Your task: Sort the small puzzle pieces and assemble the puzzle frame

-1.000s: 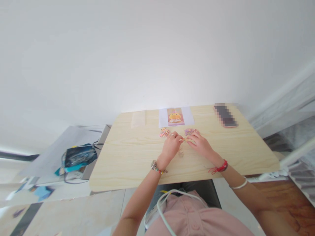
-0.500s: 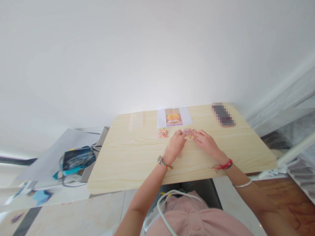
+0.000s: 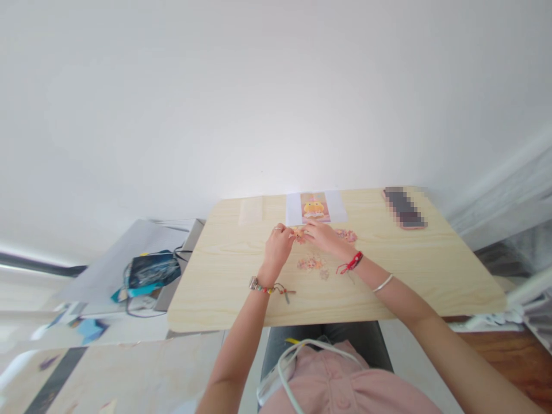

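My left hand [image 3: 279, 248], wearing a ring, is at the left side of a small pile of colourful jigsaw pieces [image 3: 299, 235], fingers curled and closed on pieces there. From the right, my right hand [image 3: 326, 237] reaches over the same pile, its fingertips bent together onto the pieces; exactly which ones they pinch is too small to see. Partly behind the right hand lies a second pile of pieces [image 3: 347, 236]. A third, flatter spread of pieces [image 3: 311, 263] is nearer me, with a few pale pieces [image 3: 324, 274] beside it.
A paper sheet with a printed yellow figure [image 3: 314, 208] lies by the wall. A phone [image 3: 405, 208] is at the table's [image 3: 215, 282] back right, a pale translucent sheet [image 3: 250, 211] at back left. To the left, a dark bag [image 3: 154, 270] rests on a lower surface.
Both hands have moved left, from the right pile to the left pile. The spread of pieces nearer me, mostly covered before, now shows. The view has shifted slightly.
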The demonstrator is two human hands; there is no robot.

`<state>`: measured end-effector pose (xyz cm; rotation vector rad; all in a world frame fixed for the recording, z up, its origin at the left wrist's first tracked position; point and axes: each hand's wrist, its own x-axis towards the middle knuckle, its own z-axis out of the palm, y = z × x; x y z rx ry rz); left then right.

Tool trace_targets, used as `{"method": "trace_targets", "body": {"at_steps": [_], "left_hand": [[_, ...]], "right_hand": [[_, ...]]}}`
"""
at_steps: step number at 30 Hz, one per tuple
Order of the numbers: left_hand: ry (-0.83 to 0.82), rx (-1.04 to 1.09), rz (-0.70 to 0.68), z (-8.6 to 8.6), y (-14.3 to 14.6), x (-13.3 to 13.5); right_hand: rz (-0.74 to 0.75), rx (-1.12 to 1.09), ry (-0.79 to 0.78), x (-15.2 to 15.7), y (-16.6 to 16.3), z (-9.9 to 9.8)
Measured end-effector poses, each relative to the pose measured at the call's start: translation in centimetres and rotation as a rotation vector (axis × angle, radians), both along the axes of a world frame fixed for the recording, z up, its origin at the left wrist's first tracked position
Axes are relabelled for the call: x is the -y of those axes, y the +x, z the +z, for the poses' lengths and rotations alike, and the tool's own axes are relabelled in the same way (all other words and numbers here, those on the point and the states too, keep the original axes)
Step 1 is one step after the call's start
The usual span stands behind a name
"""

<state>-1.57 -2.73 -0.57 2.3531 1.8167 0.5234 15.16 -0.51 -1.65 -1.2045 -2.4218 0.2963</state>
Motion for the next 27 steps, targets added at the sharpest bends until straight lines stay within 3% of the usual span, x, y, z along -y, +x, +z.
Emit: {"method": "trace_targets", "body": {"at_steps": [6,16,24,27], "left_hand": [[-0.017,0.008,0.048,-0.6,-0.9,-0.8],[-0.035,0.011,0.009,-1.4,-1.0,0.1],[0.016,0.098,-0.031,-0.4,-1.2,2.8],[-0.037,0.102,-0.099,-0.5,-0.2,3.9]], "right_hand": [[-0.007,0.117,0.001,-1.2,-1.6,-0.2],[0.021,0.092,-0.016,0.9,-0.7,0.0],[-0.178,0.035,-0.053,3.9,5.2,-0.4],[-0.167,0.098,-0.055,5.0,7.3,-1.1]]}}
